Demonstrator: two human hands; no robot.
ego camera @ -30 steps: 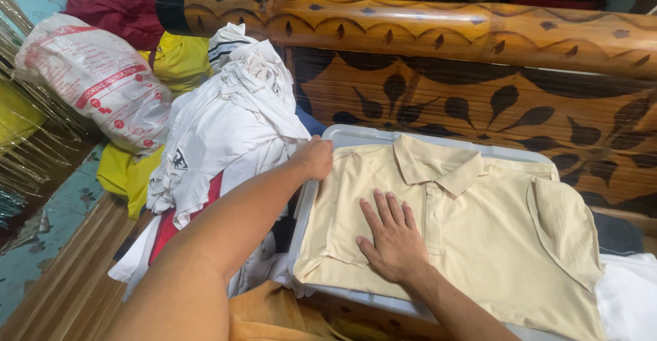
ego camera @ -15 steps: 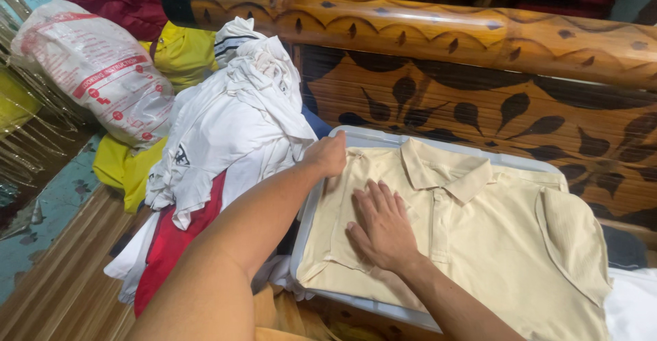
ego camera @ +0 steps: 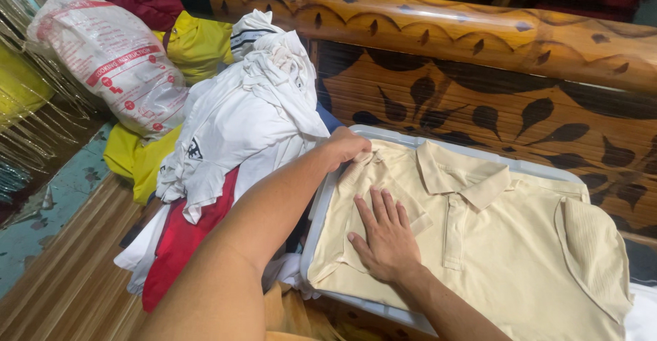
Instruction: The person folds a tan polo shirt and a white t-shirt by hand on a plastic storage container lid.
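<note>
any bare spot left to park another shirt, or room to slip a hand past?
Bare floor strip left of the white clothes pile, below the plastic sack. Crowded: cream polo shirt covers the white lid, with left hand and right hand on it.

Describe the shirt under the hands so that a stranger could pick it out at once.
Find the carved wooden beam with dark leaf shapes; just below it sits a pale plastic lid. The cream polo shirt lies flat on it, collar toward the beam, with the right hand pressing it and the left hand gripping its shoulder. Unlike the crumpled white pile beside it, it is spread smooth.
</note>
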